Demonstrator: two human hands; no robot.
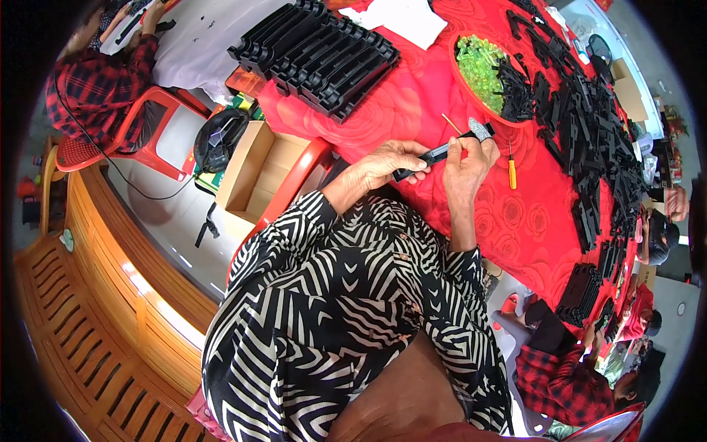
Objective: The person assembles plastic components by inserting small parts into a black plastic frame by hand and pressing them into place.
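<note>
My left hand [394, 163] is closed around the lower end of a slim black plastic part [436, 154], held just in front of my body over the table. At the part's upper end, the fingers of my right hand [469, 160] are closed, pressing on it. A crumpled grey speckled piece [480, 130], perhaps cloth, sticks out above those fingers. Close to my right hand lies a screwdriver [512, 174] with a yellow handle. A thin stick-like thing [450, 122] shows behind the black part. Fingers hide much of the part.
A red bowl [458, 74] holds clear green pieces and small black ones. Black plastic parts [582, 140] lie heaped on the right of the red tablecloth [412, 110]. Stacked black frames [317, 59] stand far left, above a cardboard box [258, 173] and red chair [313, 158]. Other people sit nearby.
</note>
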